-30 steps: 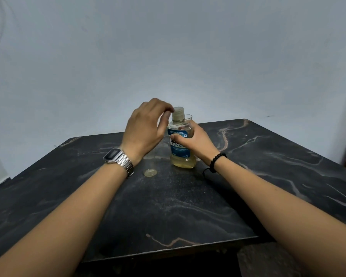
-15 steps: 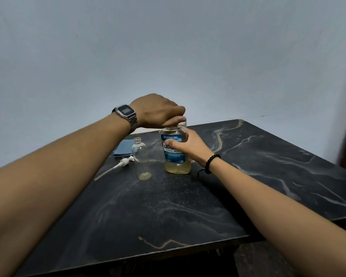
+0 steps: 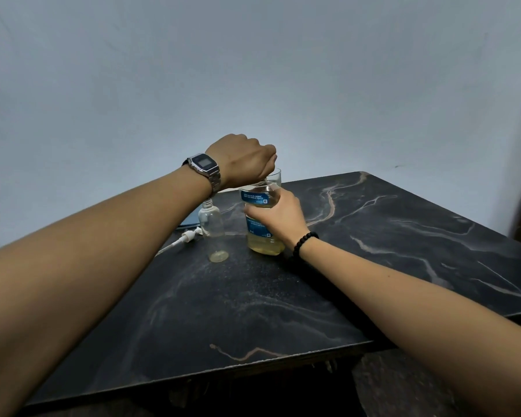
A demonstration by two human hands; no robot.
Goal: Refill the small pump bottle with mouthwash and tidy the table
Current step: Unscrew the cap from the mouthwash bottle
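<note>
A mouthwash bottle [image 3: 263, 243] with a blue label and yellowish liquid stands upright near the middle of the black marble table [image 3: 283, 296]. My right hand [image 3: 272, 216] grips its body from the right. My left hand [image 3: 244, 159] is curled over its top, hiding the cap. Just left of it stands the small clear pump bottle [image 3: 213, 228], open-necked, with a little liquid at the bottom. Its white pump head [image 3: 184, 237] lies on the table further left.
A blue cloth [image 3: 191, 220] lies behind the small bottle, partly hidden by my left forearm. A clear glass [image 3: 275, 177] shows behind the mouthwash bottle. The table's front edge runs close to me; a plain wall stands behind.
My left hand turned over on the cap, wrist rolling so the watch faces up. The mouthwash bottle's label has rotated. The small bottle, pump head and cloth came into sight.
</note>
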